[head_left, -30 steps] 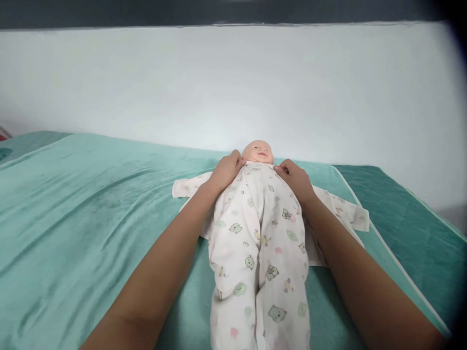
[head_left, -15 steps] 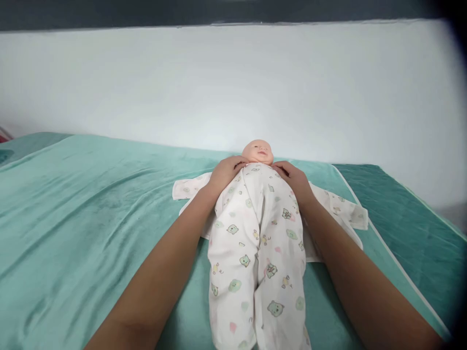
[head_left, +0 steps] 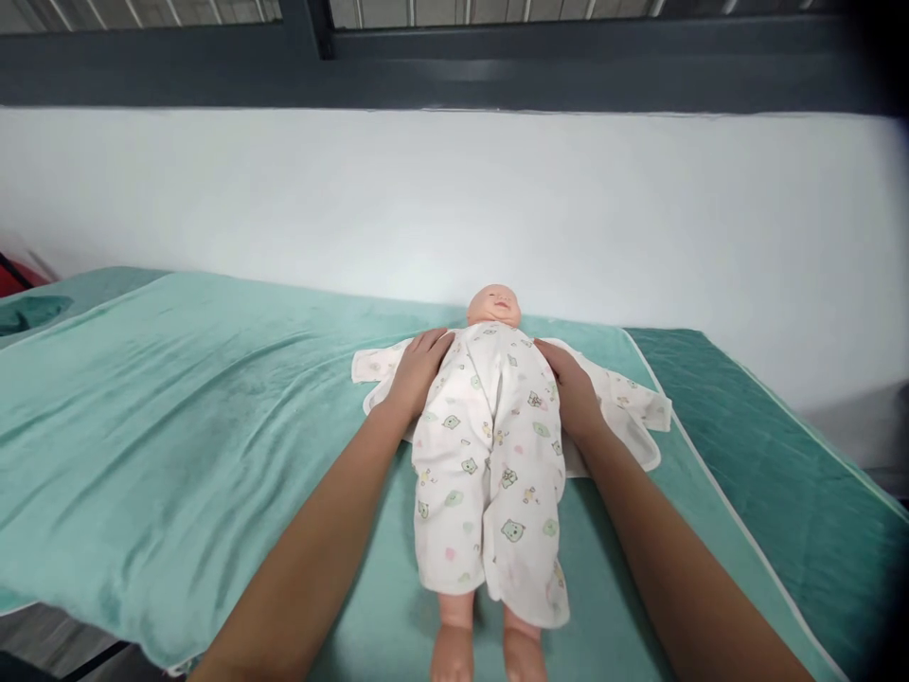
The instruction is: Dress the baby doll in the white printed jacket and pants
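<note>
A baby doll (head_left: pixel 493 305) lies on its back on a teal towel (head_left: pixel 177 417), head towards the wall. White printed baby trousers (head_left: pixel 490 474) are laid over its body, legs pointing at me, and its bare feet (head_left: pixel 487 654) stick out below. Under the doll a matching white top (head_left: pixel 625 403) spreads its sleeves to both sides. My left hand (head_left: pixel 418 365) lies flat with fingers stretched along the doll's left side. My right hand (head_left: pixel 568 379) lies flat along the other side, fingers extended on the fabric.
The towel covers a table with a darker green cover (head_left: pixel 781 445) showing at the right. A white wall (head_left: pixel 454 199) and a dark window frame (head_left: pixel 454 66) stand behind. The table's front-left edge (head_left: pixel 85 625) drops off near me.
Both hands slid from the trousers' waistband near the doll's neck down its sides and flattened. The view pulled back and up, so the doll's feet and the window frame show.
</note>
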Available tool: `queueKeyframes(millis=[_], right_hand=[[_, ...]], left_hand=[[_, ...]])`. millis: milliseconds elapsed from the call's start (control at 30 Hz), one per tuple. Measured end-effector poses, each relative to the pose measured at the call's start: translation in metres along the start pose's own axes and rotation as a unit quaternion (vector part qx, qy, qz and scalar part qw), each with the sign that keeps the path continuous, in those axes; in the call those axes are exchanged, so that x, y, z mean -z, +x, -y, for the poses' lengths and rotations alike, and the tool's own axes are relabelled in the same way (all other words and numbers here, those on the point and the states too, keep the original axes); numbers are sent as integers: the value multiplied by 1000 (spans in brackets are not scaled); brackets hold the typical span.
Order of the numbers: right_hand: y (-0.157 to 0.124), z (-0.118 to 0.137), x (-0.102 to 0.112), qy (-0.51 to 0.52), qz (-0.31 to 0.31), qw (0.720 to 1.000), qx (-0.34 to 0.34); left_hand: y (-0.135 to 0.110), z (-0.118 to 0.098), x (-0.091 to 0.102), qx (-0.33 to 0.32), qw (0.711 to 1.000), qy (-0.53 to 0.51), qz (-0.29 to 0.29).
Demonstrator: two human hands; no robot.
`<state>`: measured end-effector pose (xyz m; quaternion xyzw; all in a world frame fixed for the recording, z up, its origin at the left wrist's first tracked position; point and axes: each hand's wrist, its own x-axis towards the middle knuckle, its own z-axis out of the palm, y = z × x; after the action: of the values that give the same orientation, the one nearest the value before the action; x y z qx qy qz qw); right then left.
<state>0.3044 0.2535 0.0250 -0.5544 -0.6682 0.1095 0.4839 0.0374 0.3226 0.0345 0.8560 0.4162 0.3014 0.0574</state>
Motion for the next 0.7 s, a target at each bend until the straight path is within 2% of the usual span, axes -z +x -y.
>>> queueKeyframes(millis=[100,167,367,433,533,600,700], right_hand=[[-12,6,1,-23,-30,999,11],[-17,10,1,-25,-38,999,-11],[-13,4,3,33,-10,977,-209],[-11,3,5,59,13,973,-221],[-10,10,7,151,54,959,-233],[-10,18,8,216,71,938,-261],[-10,30,10,261,71,915,-299]], left_hand=[[-12,5,-2,-13,1000,12,12],[-16,6,-3,-13,1000,17,19],[-17,-13,3,62,995,61,-38],[-15,-21,7,85,994,39,-50],[-14,-32,12,119,990,-58,-48],[-14,-38,13,180,971,-153,-49],[-18,-45,9,291,896,-331,-62]])
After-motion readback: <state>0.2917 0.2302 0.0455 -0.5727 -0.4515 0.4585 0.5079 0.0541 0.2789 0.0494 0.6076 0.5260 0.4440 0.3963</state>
